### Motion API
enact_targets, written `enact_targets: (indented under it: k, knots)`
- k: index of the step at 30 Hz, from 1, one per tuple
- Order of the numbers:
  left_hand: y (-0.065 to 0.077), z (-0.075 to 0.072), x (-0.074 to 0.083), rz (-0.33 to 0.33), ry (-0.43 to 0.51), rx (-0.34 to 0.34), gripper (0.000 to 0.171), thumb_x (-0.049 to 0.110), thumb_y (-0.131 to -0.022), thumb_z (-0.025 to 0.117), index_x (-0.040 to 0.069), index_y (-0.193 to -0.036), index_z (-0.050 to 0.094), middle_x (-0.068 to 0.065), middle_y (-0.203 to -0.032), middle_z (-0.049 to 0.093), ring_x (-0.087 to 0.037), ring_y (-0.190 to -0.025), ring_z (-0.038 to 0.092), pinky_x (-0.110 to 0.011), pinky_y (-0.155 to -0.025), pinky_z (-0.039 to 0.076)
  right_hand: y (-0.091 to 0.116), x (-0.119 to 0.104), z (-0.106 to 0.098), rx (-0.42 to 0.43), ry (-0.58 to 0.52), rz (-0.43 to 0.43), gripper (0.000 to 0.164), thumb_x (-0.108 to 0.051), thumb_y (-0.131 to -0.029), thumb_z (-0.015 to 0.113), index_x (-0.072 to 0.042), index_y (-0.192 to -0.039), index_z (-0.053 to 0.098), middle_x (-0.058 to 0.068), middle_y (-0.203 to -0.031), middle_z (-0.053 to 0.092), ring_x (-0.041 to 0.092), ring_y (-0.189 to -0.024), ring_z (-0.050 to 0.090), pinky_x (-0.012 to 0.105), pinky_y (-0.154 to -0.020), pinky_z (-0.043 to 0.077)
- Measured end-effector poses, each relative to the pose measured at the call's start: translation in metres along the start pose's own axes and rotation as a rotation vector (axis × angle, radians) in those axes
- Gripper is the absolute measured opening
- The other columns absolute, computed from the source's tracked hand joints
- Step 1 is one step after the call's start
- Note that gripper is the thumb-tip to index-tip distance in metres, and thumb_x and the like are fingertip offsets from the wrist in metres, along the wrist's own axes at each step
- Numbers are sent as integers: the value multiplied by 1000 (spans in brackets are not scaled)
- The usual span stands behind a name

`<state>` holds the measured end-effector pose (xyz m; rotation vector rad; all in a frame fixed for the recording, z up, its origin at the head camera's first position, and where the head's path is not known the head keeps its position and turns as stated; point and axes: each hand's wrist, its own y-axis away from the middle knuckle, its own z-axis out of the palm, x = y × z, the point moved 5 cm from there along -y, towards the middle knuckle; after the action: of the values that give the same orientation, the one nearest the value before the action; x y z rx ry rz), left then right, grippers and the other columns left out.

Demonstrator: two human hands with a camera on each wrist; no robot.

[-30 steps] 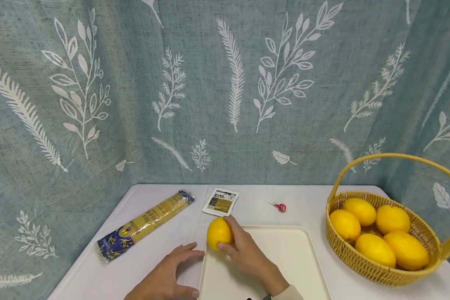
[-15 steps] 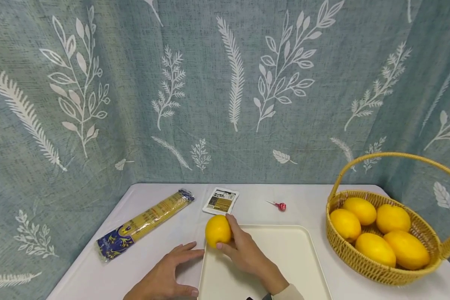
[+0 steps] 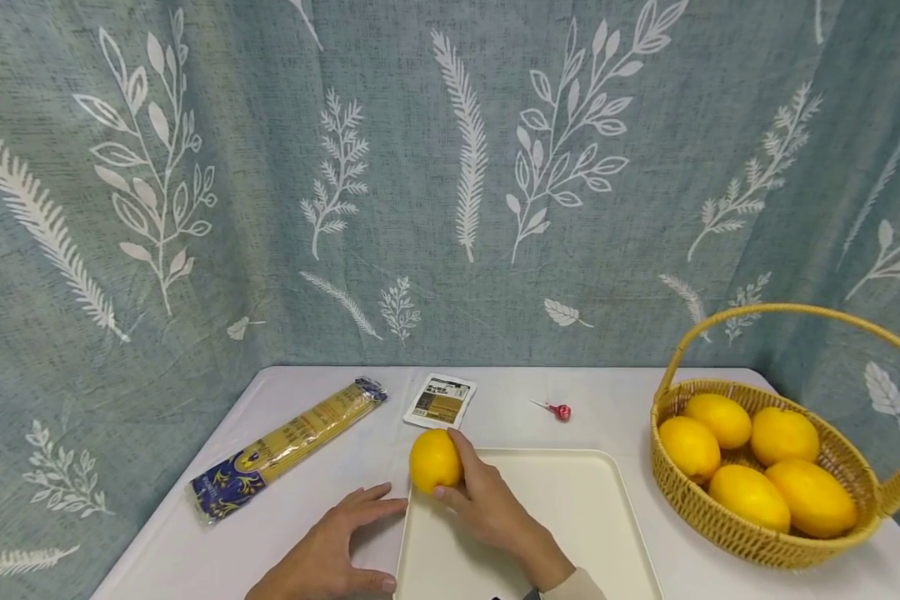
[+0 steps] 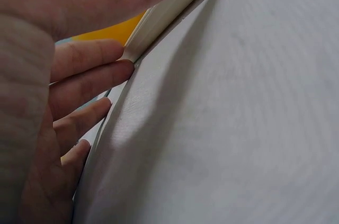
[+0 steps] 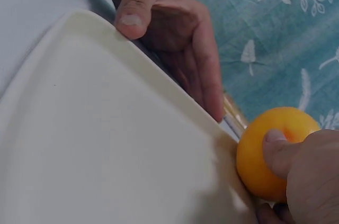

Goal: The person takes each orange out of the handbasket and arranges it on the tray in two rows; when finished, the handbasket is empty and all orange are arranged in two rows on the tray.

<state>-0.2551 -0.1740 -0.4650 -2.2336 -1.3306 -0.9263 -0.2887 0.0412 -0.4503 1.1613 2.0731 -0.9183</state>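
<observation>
Yellow fruit [image 3: 432, 460] is located at the tray's [image 3: 562, 500] 11 o'clock corner, gripped between the right hand's [image 3: 482, 497] thumb and fingers; contact beneath it is hidden. Left hand [image 3: 336, 540], fingers spread and holding nothing, touches the rim at 9 o'clock. Wicker basket [image 3: 686, 500], towards 2 o'clock, contains five similar fruits [image 3: 748, 498]; its handle [image 3: 817, 309] is cut off at the head view's edge.

Smooth fruit [image 3: 431, 463], matt tray [image 3: 562, 517], wicker basket [image 3: 679, 498]

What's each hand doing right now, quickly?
Left hand: open, holding nothing, at the edge of the cream tray.
Right hand: closed around a yellow fruit, at the tray's far left corner.
</observation>
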Motion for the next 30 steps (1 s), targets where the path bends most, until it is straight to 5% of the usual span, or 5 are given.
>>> enact_targets:
  k: [15, 22, 30]
  knots:
    - [-2, -2, 1, 33, -30, 8, 82, 59, -67, 88, 33, -141, 60, -15, -156, 44, -48, -144, 35, -76, -112, 27, 0, 1, -8, 6, -69, 60, 88, -27, -95, 73, 1, -158, 18, 25, -139, 59, 29, -123, 63, 46, -107, 50]
    - [1, -2, 0, 60, -48, 19, 84, 60, -67, 87, 28, -141, 61, -17, -155, 46, -51, -142, 36, -77, -111, 28, 5, 3, -21, -7, -113, 123, 88, -32, -95, 73, -8, -160, 18, 29, -141, 55, 33, -105, 72, 47, -93, 60]
    - [2, 0, 0, 1, -1, 0, 80, 56, -68, 89, 32, -139, 62, -16, -157, 43, -51, -144, 32, -78, -111, 25, 14, -1, -59, 51, -73, 202, 76, -29, -96, 71, -12, -157, 30, 25, -154, 43, 42, -129, 57, 58, -98, 55]
